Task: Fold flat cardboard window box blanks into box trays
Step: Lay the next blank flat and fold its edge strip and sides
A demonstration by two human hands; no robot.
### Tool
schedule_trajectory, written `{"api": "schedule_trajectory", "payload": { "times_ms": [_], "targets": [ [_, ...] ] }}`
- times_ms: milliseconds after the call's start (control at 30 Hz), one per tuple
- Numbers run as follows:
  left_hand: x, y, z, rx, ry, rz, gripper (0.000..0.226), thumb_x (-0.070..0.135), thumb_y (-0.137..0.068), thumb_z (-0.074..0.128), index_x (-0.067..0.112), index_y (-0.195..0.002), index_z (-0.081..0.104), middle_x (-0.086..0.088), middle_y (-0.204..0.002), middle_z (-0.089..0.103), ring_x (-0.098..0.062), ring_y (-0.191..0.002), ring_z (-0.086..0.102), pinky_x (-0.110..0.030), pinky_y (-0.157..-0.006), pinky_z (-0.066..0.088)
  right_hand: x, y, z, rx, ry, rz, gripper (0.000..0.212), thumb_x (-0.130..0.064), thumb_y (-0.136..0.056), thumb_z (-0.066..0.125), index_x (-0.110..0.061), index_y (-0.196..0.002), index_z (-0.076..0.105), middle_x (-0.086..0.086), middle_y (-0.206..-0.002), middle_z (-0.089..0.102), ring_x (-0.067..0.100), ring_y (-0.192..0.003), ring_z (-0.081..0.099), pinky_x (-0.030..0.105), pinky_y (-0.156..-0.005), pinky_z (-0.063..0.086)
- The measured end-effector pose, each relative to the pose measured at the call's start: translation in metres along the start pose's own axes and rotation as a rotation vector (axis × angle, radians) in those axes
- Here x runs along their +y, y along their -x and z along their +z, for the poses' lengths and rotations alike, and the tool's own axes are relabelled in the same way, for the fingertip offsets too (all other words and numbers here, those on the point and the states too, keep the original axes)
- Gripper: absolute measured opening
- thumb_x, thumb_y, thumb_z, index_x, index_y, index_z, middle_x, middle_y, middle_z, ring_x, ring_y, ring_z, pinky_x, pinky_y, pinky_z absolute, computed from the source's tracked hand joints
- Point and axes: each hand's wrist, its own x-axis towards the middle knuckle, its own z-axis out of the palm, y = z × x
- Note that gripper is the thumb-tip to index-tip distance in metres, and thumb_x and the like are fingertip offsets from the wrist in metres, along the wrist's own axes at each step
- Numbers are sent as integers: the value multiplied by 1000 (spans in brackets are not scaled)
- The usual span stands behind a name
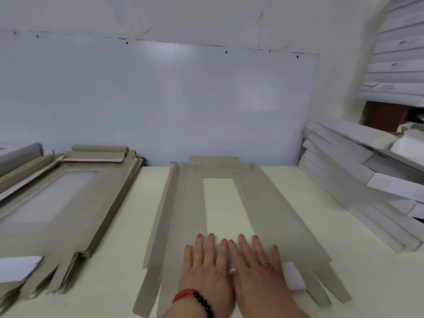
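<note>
Blank (263, 203): one flat grey cardboard window-box blank, lying on the cream tabletop (128, 226) at centre. Long axis runs near to far, with the far end at the wall panel and the near end under the person's hands. Rectangular window cut-out (227, 203) sits along the same axis, the tabletop showing through it.

Left side flap (160, 216): already lifted slightly along its crease, standing a little off the surface. Right side panel looks flat. Far end flap (213, 160) is raised against the wall.

Left hand (206, 271) and right hand (257, 269): side by side, touching, palms down on the near part of the blank, just near of the window's near edge. Fingers straight and spread a little, pointing far along the blank's axis; nothing gripped. A white piece (293, 278) shows just right of the right hand; identity unclear.

Judgement: the hands are flattening or pinning the near end. The long creases lie to either side of the hands, the left one nearer the left hand, the right one nearer the right.

Surroundings: stack of blanks (68, 203) at left, well apart; white folded boxes (358, 180) piled at right.
</note>
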Motion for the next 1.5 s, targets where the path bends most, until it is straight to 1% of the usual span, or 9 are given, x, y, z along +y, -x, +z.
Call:
{"api": "schedule_trajectory", "payload": {
  "times_ms": [300,367,433,567,733,933,1167,1367,1500],
  "targets": [
    [-39,15,-17,32,-217,-28,58,40,-99,8,25,-152,-10,-5,-158,-20,-38,-142,-25,-57,-109,-19,79,10,-2,-95,130,107,88,-52,-85,-20,-30,-146,40,1,-153,36,28,-138,40,48,-111,0],
    [-45,23,-27,143,-208,63,52,26,-93,23,22,-143,37,-5,-155,20,-46,-142,17,-57,-115,13,92,20,-8,-104,64,132,79,-48,-97,-8,-25,-130,59,5,-134,60,24,-130,50,46,-110,11],
    [-49,29,-33,208,-122,247,39,19,-70,35,22,-91,69,2,-104,67,-30,-98,66,-36,-86,53,101,30,-20,3,-12,57,43,-33,-98,17,-30,-122,52,0,-128,56,7,-143,23,35,-116,2],
    [-60,34,-38,239,-96,471,24,22,-68,40,27,-63,62,12,-66,56,-9,-60,58,-14,-52,44,112,43,-20,60,-113,-229,30,-12,-81,62,-30,-105,57,-8,-106,61,12,-107,60,17,-107,23],
    [-77,34,-42,79,85,482,48,66,-79,49,30,-107,64,9,-98,59,-10,-91,57,-17,-73,47,124,33,-34,-141,-195,-268,35,-55,-75,64,-38,-106,66,-23,-105,64,-7,-93,60,5,-86,39],
    [-71,28,-44,141,162,357,37,48,-98,34,26,-123,50,6,-114,58,-14,-107,51,-22,-84,37,115,15,-38,-52,-170,-222,31,-46,-97,45,-31,-100,73,-22,-92,69,4,-91,68,16,-83,49],
    [-47,2,-48,-5,108,70,24,32,-99,28,22,-90,48,-4,-103,61,-23,-96,54,-32,-77,39,84,-21,-28,-263,-220,87,19,-44,-99,36,-37,-98,54,-17,-98,60,7,-97,53,23,-79,35],
    [-6,-20,-28,39,-21,-91,55,58,-94,13,22,-118,48,-5,-119,49,-27,-113,43,-43,-92,35,27,-30,2,-294,9,66,66,-50,-92,-4,-31,-130,47,-12,-136,46,17,-128,42,42,-111,17],
    [-3,-24,-20,57,-64,-95,51,55,-96,12,23,-120,44,-5,-121,45,-27,-113,40,-43,-93,33,20,-32,14,-321,-57,89,48,-48,-100,16,-32,-142,33,-10,-151,31,15,-140,25,49,-116,3]
  ]
}}
